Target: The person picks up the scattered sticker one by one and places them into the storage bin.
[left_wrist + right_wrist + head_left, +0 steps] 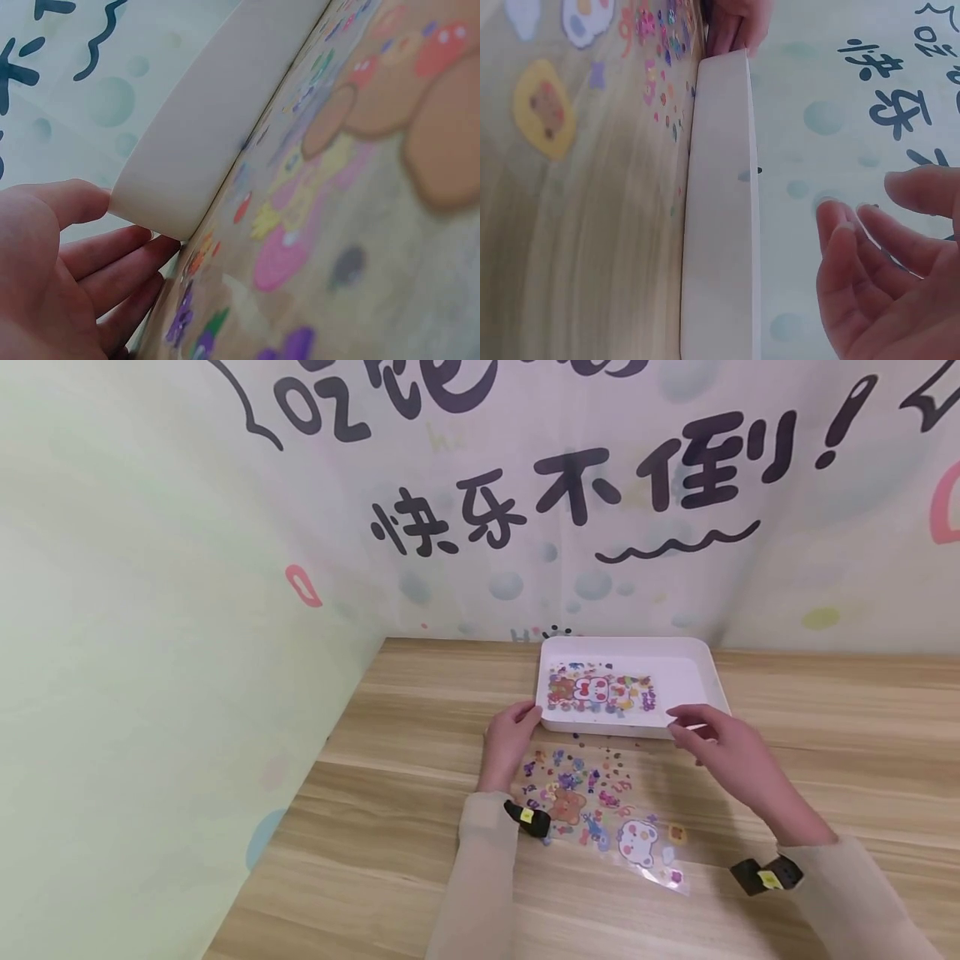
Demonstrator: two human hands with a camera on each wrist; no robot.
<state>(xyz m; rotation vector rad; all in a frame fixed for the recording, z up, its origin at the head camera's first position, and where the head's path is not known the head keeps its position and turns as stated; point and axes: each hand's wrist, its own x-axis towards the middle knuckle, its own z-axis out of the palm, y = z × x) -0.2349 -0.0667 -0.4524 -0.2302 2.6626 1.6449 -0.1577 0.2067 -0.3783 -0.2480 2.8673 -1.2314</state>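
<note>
A shallow white tray (pixel 686 681) stands at the back of the table, with a sheet of cartoon stickers (pixel 600 691) inside it. My left hand (pixel 510 739) holds the tray's front left corner; in the left wrist view, the thumb meets the rim and the fingers lie against the outer wall (pixel 180 165). Near the tray's front right, my right hand (pixel 723 747) hovers with loosely bent fingers and nothing between them. The right wrist view shows this hand (pixel 892 262) apart from the tray wall (pixel 718 210). In front of the tray, a transparent sticker sheet (pixel 577 802) lies flat, partly behind the left wrist.
The wood-grain table (pixel 375 843) meets a pale wall covering (pixel 465 585) with large black characters behind the tray. Another pale wall (pixel 150 693) borders the table on the left. Black straps (pixel 767 877) with yellow tags sit on both wrists.
</note>
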